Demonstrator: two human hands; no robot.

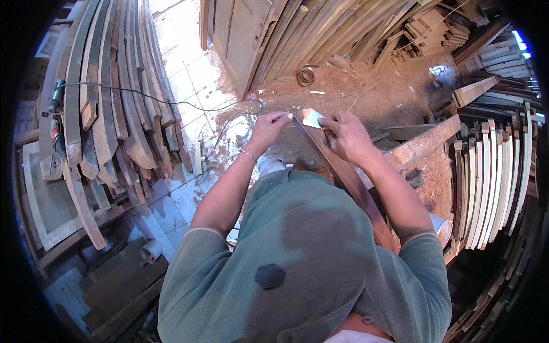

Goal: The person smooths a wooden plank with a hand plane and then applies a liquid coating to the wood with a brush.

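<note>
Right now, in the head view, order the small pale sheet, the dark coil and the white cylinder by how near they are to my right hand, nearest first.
1. Small pale sheet: held in your right hand.
2. Dark coil: beyond that hand, slightly left.
3. White cylinder: well over to the left, lower in the picture.

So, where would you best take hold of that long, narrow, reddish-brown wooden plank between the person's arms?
Probably the plank's two long edges near its far end, coming from the person's left, just below the left hand. It looks straight and slim there; the right hand, holding a small, flat, whitish piece, crowds the other side.
</note>
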